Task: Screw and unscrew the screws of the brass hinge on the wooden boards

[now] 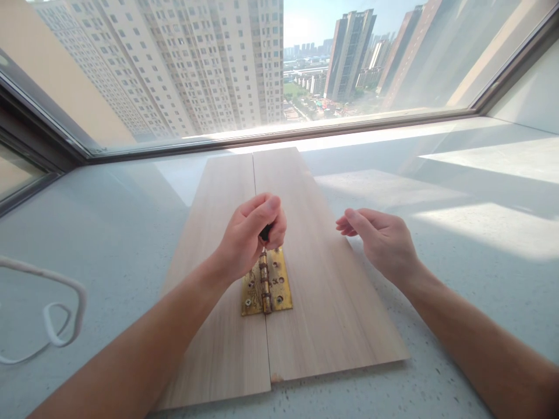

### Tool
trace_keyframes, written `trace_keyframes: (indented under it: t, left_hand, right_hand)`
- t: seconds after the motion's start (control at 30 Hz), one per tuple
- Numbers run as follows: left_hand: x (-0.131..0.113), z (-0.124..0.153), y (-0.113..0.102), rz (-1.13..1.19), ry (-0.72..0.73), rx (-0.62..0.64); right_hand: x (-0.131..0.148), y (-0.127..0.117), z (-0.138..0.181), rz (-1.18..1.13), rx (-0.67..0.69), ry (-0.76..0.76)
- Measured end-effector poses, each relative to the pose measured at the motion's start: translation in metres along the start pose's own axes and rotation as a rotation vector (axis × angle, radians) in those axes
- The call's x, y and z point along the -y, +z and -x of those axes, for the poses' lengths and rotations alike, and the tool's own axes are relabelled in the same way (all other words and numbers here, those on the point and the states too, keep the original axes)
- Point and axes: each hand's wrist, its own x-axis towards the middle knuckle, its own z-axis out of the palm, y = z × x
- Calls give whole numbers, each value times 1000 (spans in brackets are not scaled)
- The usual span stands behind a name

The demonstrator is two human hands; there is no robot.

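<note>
My left hand [255,235] is closed in a fist around a screwdriver [265,233]; only a bit of its black handle shows, and its tip is hidden. Directly below the fist lies a worn brass hinge [265,285], opened flat across the seam of two boards. Cross-head screws sit in its lower holes, and the hand covers its upper left part. The left board [213,349] and the right board [332,326] are pale wood, side by side. Past the right board's edge hovers my right hand [379,238], fingers curled and thumb against the index finger; anything within them is hidden.
The boards rest on a pale speckled sill [463,337]. A white cable [78,308] loops at the left. Behind the boards runs a dark window frame [279,135], with tall buildings outside. Sunlight patches fall at the right.
</note>
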Motion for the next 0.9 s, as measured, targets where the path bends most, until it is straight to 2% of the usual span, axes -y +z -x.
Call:
trace_keyframes:
  t: [0.2, 0.4, 0.53, 0.63, 0.83, 0.9]
  left_hand:
    - [-6, 2, 2, -304, 73, -33]
    - [2, 2, 23, -183, 106, -178]
    - [7, -3, 28, -161, 96, -204]
    - [6, -7, 24, -159, 63, -143]
    - [-5, -17, 10, -111, -138, 179]
    - [-7, -18, 6, -88, -176, 226]
  right_hand:
    - [4, 0, 0, -10, -19, -8]
    - [2, -1, 0, -9, -8, -23]
    - [0, -1, 0, -4, -21, -32]
    - [0, -2, -1, -4, -25, -32]
    - [1, -1, -1, -27, -21, -7]
    - [2, -1, -1, -22, -11, -2]
